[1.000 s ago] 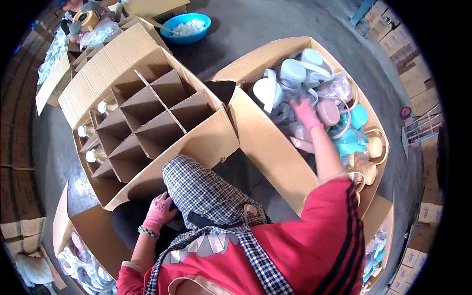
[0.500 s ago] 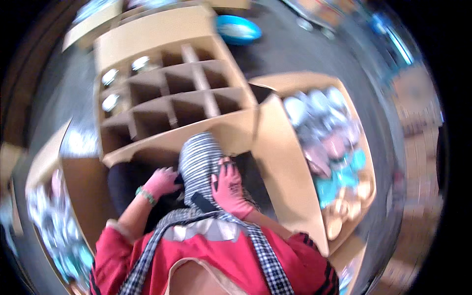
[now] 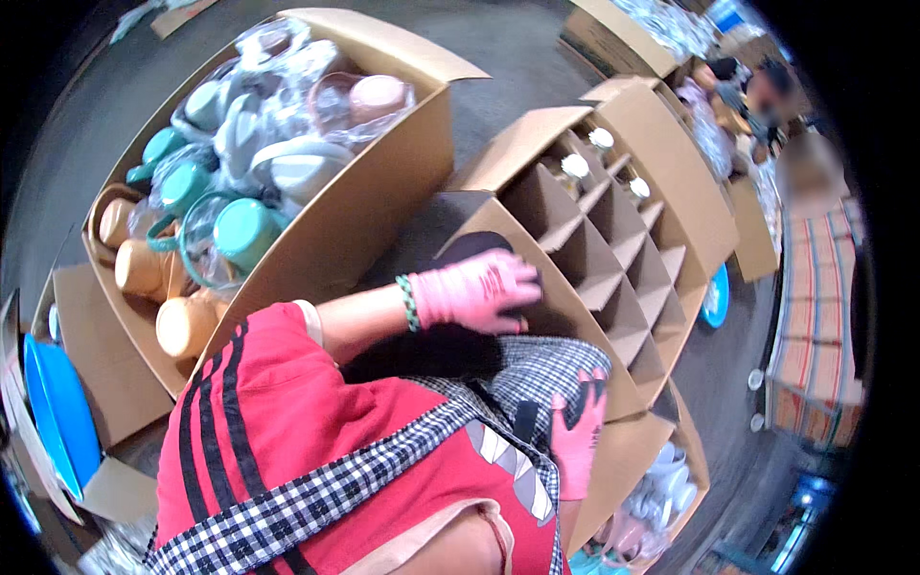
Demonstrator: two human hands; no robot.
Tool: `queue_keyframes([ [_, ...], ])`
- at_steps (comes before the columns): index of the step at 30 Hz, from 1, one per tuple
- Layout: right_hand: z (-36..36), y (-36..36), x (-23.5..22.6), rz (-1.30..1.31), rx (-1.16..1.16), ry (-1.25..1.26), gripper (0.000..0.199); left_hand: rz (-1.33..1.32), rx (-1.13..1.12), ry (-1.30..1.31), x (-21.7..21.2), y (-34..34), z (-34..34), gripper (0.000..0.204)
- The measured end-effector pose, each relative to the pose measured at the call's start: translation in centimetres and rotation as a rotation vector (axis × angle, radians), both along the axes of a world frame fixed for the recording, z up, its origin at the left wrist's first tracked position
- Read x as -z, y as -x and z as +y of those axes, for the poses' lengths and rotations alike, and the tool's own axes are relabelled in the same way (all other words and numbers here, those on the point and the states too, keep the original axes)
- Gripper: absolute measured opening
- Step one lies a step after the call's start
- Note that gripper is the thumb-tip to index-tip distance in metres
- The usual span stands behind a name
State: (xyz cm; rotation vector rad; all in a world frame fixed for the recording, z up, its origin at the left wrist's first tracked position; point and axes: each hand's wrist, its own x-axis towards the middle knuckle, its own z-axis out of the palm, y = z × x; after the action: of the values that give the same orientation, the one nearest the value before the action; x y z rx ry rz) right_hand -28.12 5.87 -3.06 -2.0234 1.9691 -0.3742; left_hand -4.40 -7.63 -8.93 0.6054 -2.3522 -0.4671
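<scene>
My left hand point(image 3: 479, 290), in a pink glove with dark fingertips and a green band at the wrist, hovers above my dark-clothed leg with its fingers stretched out and nothing visible in it. My right hand point(image 3: 579, 431), gloved alike, lies open on the black-and-white checked apron point(image 3: 548, 364) over my knee. In front of my knees stands a carton with cardboard dividers point(image 3: 618, 251); three of its cells hold upright glass-like items with pale tops point(image 3: 574, 167). At my left an open carton point(image 3: 345, 177) is filled with grey, teal, pink and tan cups point(image 3: 244, 233), many in clear plastic.
Another open carton of cups point(image 3: 661, 489) is at my right. Blue basins point(image 3: 62, 412) point(image 3: 715, 297) sit on the floor. Stacked cartons point(image 3: 815, 316) line the far right, and people point(image 3: 767, 96) are beyond the divided carton.
My view has swung to the left, bringing the left carton of cups into fuller sight. My left hand has come away from my lap toward that side; my right hand stays on my knee.
</scene>
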Motion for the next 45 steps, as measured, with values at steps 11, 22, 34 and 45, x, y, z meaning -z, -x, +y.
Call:
queue_keyframes([
  [11, -4.5, 0.4, 3.7, 0.378, 0.061, -0.127, 0.058, -0.545, -1.186, -0.079, 2.2, -14.1, -2.9, 0.077],
  [22, -7.0, -5.6, 4.4, 0.729, -0.102, -0.063, 0.057, -0.163, -1.061, -0.544, 2.2, -14.3, -12.5, 0.037],
  [34, -11.1, -10.2, 5.4, 0.654, -0.359, 0.023, 0.048, -0.292, -1.032, -0.323, 3.1, -11.6, -9.1, 0.015],
  [45, -10.0, -7.7, 5.7, 0.557, -0.355, 0.078, 0.046, -0.435, -1.151, -0.086, -2.1, -17.8, 0.3, 0.053],
])
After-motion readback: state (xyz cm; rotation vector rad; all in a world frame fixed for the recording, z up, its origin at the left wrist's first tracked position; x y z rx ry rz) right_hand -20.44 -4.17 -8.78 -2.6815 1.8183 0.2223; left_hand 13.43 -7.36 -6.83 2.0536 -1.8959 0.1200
